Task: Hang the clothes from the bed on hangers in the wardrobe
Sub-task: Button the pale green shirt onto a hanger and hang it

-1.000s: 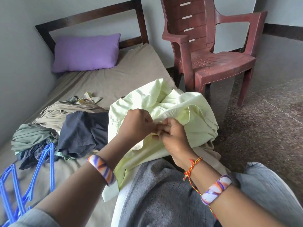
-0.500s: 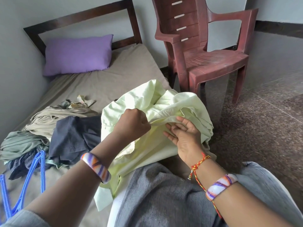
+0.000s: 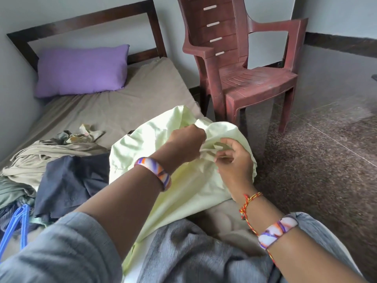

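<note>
A pale green garment (image 3: 146, 154) lies bunched over the near right part of the bed (image 3: 130, 103) and across my lap. My left hand (image 3: 186, 144) grips a fold of it near the top. My right hand (image 3: 234, 158) pinches the same cloth just beside it, fingers curled into the fabric. To the left sits a pile of other clothes: a dark navy piece (image 3: 71, 180), a beige one (image 3: 40, 158), a grey-green one (image 3: 12, 193). Blue plastic hangers (image 3: 17, 223) lie at the bed's near left edge. No wardrobe is in view.
A purple pillow (image 3: 81, 70) rests against the dark wooden headboard (image 3: 85, 19). A maroon plastic chair (image 3: 240, 64) stands right beside the bed on the speckled floor (image 3: 318, 160). A small crumpled patterned cloth (image 3: 85, 132) lies mid-bed. The wall runs along the bed's left side.
My right hand, which lay open against the green garment half a second ago, now pinches the cloth. My left hand has shifted slightly right, still holding its fold.
</note>
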The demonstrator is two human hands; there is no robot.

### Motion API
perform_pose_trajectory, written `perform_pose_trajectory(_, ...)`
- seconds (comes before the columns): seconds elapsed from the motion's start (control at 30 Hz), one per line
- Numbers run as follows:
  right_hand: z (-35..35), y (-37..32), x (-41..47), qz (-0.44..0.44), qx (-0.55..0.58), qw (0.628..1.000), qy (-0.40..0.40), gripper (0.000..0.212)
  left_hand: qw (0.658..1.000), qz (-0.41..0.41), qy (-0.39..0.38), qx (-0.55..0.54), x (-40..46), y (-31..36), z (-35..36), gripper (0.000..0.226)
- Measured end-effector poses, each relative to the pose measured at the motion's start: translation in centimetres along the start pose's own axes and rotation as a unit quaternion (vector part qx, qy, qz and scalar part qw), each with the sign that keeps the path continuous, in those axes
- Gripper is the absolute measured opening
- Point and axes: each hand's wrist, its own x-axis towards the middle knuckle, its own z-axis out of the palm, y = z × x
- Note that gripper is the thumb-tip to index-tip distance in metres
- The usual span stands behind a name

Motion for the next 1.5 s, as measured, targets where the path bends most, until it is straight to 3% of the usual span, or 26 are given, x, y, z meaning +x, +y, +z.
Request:
perform_pose_trajectory(0.1,-1.4,1.6,2.5,-0.058,-0.201,0.977,-0.032,0.065,0.996,-0.025,0.030,-0.080,1.3,-1.5,0.1,0.021)
perform_pose_trajectory(0.2,-2.0,2.2,5.0,-0.047,-0.310,0.945,-0.095,0.054,0.980,-0.068,0.083,-0.169,1.8,-3.7,0.4,0.021)
perform_pose_trajectory(0.27,-2.3,2.4,6.2,-0.070,-0.276,0.955,-0.086,0.039,0.954,-0.114,0.108,-0.254,1.5,-4.8,1.0,0.025)
perform_pose_trajectory(0.33,-3.1,1.9,7.1,-0.038,-0.183,0.980,-0.073,0.021,0.926,-0.152,0.128,-0.321,1.3,-5.9,1.7,0.023)
perform_pose_trajectory(0.47,-5.5,0.3,9.6,0.063,-0.044,0.983,-0.164,0.019,0.911,-0.119,0.147,-0.366,0.7,-6.8,2.2,0.016)
perform_pose_trajectory(0.53,-6.1,-0.8,11.1,0.047,-0.049,0.983,-0.171,0.024,0.933,-0.055,0.103,-0.339,0.4,-6.7,1.7,0.021)
perform_pose_trajectory(0.63,-6.8,-2.3,12.8,0.067,-0.084,0.973,-0.204,0.035,0.964,0.013,0.025,-0.263,0.5,-6.8,1.2,0.049)
perform_pose_trajectory(0.7,-7.0,-2.9,13.3,0.087,-0.102,0.963,-0.235,0.031,0.978,0.037,-0.004,-0.205,0.9,-7.1,1.1,0.060)
perform_pose_trajectory(0.8,-6.9,-2.3,14.0,0.069,-0.138,0.964,-0.218,0.043,0.988,0.040,0.017,-0.150,2.0,-7.7,1.2,0.040)
perform_pose_trajectory(0.87,-6.5,-1.6,14.2,0.038,-0.124,0.973,-0.188,0.054,0.986,-0.034,0.077,-0.141,3.0,-7.9,1.3,0.017)
perform_pose_trajectory(0.93,-6.2,-1.2,14.2,0.025,-0.095,0.982,-0.163,0.051,0.956,-0.158,0.114,-0.221,3.8,-6.9,0.5,0.011)
perform_pose_trajectory(0.97,-5.9,-0.9,14.2,0.017,-0.099,0.984,-0.149,0.047,0.923,-0.205,0.112,-0.306,4.2,-6.1,0.1,0.015)
perform_pose_trajectory(1.07,-5.2,0.3,14.5,-0.041,-0.215,0.972,-0.080,0.048,0.754,-0.290,0.070,-0.586,5.0,-3.7,-1.0,0.023)
perform_pose_trajectory(1.1,-5.0,0.8,14.6,-0.050,-0.254,0.964,-0.057,0.047,0.721,-0.299,0.053,-0.623,5.2,-3.2,-1.0,0.022)
perform_pose_trajectory(1.13,-5.0,1.2,14.8,-0.048,-0.283,0.957,-0.039,0.043,0.711,-0.301,0.034,-0.634,5.7,-2.8,-0.7,0.020)
perform_pose_trajectory(1.2,-4.8,1.9,15.0,-0.034,-0.331,0.943,0.006,0.031,0.738,-0.291,-0.002,-0.609,6.3,-2.6,-0.1,0.018)
perform_pose_trajectory(1.3,-4.3,1.3,13.5,-0.081,-0.337,0.935,0.078,0.021,0.804,-0.250,-0.037,-0.538,6.8,-2.7,0.5,0.036)
perform_pose_trajectory(1.37,-3.3,0.4,11.5,-0.110,-0.253,0.960,0.053,0.014,0.831,-0.228,-0.032,-0.507,6.7,-2.7,0.6,0.029)
perform_pose_trajectory(1.5,-1.1,0.8,7.4,-0.033,-0.184,0.978,-0.090,0.005,0.840,-0.219,-0.007,-0.497,6.6,-2.6,1.3,0.035)
